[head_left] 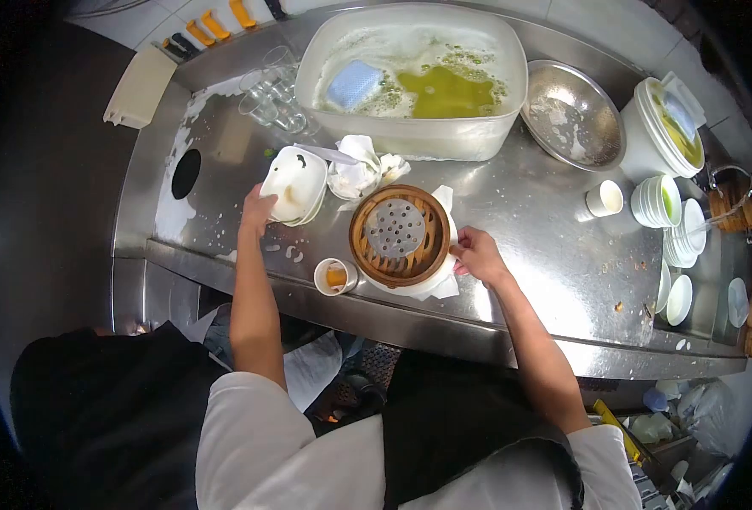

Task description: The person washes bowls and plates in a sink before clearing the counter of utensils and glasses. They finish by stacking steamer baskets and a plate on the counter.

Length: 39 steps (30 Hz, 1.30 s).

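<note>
My left hand [260, 211] grips the near-left edge of a small stack of white square dishes [292, 180], the top one stained with sauce. Its thumb lies over the rim. To the right sits a round bamboo steamer basket [359, 242] with a perforated metal disc [395, 228] in it. Beneath the basket are a white plate [403, 291] and white paper. My right hand [476, 253] pinches the plate's right edge beside the basket; the fingertips are partly hidden. Crumpled napkins [355, 177] lie behind, and a paper cup [336, 277] with orange-brown contents stands in front.
A large tub [412, 136] of foamy greenish water with a blue cloth [355, 83] stands at the back. Glasses [274, 98] lie left of it, a metal bowl [573, 115] right. Another cup [604, 199], stacked bowls [655, 202] and a white bucket [648, 110] are at right.
</note>
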Tool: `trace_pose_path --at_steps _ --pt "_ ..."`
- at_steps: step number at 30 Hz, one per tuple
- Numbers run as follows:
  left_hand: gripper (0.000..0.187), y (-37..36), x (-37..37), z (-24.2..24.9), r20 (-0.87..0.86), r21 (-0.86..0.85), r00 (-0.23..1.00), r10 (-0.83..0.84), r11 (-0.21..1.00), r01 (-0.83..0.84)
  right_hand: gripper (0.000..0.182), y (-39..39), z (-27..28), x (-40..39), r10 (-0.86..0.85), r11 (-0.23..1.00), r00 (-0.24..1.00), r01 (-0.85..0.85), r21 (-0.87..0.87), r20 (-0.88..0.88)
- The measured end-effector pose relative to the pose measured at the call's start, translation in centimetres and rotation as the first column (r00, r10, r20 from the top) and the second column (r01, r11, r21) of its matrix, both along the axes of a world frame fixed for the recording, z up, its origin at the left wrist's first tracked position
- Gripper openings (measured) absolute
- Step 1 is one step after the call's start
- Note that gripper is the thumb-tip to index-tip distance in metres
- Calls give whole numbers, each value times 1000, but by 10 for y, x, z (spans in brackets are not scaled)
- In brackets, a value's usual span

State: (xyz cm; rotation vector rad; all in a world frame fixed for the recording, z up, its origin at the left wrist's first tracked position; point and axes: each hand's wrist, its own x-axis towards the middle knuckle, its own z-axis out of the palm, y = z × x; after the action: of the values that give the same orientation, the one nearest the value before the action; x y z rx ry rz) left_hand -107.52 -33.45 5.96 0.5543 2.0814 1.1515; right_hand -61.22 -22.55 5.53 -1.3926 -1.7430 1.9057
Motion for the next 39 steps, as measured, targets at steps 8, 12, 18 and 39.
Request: trace_pose_path --at_steps 8,12,18,39 --pt "46 24 54 -1 -11 47 997 -77 996 77 14 -4 7 106 -194 980 981 194 -45 11" --pt "50 43 93 -1 -91 7 981 -170 985 171 12 -2 16 170 -255 965 966 257 -53 39" --pt "54 68 173 4 -71 3 971 -227 974 228 15 11 13 275 -291 957 956 291 -10 50" --pt "29 47 399 39 -763 40 633 132 987 -157 23 63 22 438 -183 983 978 180 -44 -97"
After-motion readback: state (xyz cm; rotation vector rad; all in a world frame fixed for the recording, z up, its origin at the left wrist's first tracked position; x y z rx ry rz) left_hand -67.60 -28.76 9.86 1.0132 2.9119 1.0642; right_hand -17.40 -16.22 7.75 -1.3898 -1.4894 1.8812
